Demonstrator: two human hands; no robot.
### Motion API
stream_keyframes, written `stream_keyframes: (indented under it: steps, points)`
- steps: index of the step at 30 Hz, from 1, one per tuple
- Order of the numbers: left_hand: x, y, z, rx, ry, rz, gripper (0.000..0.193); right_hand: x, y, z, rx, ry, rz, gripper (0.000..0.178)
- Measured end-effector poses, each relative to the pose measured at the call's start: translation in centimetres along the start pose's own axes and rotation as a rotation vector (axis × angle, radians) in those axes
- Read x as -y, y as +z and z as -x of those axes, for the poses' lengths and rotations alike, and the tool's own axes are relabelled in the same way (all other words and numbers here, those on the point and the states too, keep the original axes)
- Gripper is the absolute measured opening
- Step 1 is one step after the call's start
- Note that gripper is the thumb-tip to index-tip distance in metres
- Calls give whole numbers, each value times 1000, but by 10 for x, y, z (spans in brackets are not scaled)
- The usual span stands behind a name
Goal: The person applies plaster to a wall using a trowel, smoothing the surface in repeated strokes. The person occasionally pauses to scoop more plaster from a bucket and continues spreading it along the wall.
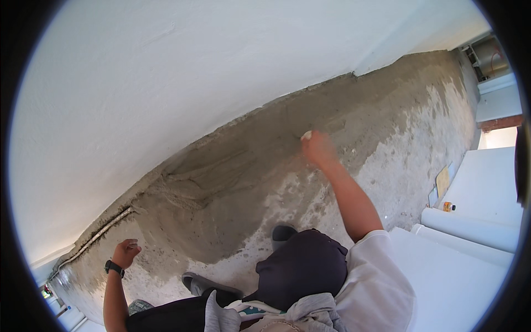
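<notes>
My right hand (319, 148) reaches out over wet grey mortar (221, 171) spread along the floor beside the wall. It is closed round a tool whose pale handle end (307, 134) pokes out past the fist. Motion blurs the hand, and the rest of the tool cannot be made out. My left hand (126, 253), with a dark watch (114, 269) on its wrist, hangs low at the left with its fingers curled in. Nothing shows in it. A thicker ridge of mortar (185, 191) lies between my two hands.
A white wall (166, 72) rises along the mortar's far side. A thin pipe (105, 228) runs along its foot at the left. My sandalled feet (207, 285) are on the floor at the mortar's near edge. White panels (442, 271) and a small bottle (448, 207) are at the right.
</notes>
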State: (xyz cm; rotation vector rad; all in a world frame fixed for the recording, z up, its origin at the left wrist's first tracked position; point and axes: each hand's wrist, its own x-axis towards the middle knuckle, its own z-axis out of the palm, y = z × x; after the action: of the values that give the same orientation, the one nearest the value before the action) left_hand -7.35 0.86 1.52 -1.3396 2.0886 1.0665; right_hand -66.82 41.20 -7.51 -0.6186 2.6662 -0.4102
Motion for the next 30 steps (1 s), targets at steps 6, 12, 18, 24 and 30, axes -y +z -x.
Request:
stream_keyframes:
  steps: [6, 12, 18, 24, 30]
  points:
    - [17, 0, 2, 30, -17, -66, 44, -30, -12, -3, 84, -176, 99, 39]
    - [18, 0, -3, 34, -13, -15, 44, -79, -11, -37, -17, -216, -40, 49]
    - [18, -2, -1, 19, -17, -1, 43, -150, -35, -26, 88, -157, -56, 49]
    - [6, 1, -4, 7, 16, -75, 41, -158, -83, -16, 133, -98, -24, 45]
    - [-10, 3, -12, 18, -3, -86, 42, -120, -39, -12, 141, -158, -53, 49]
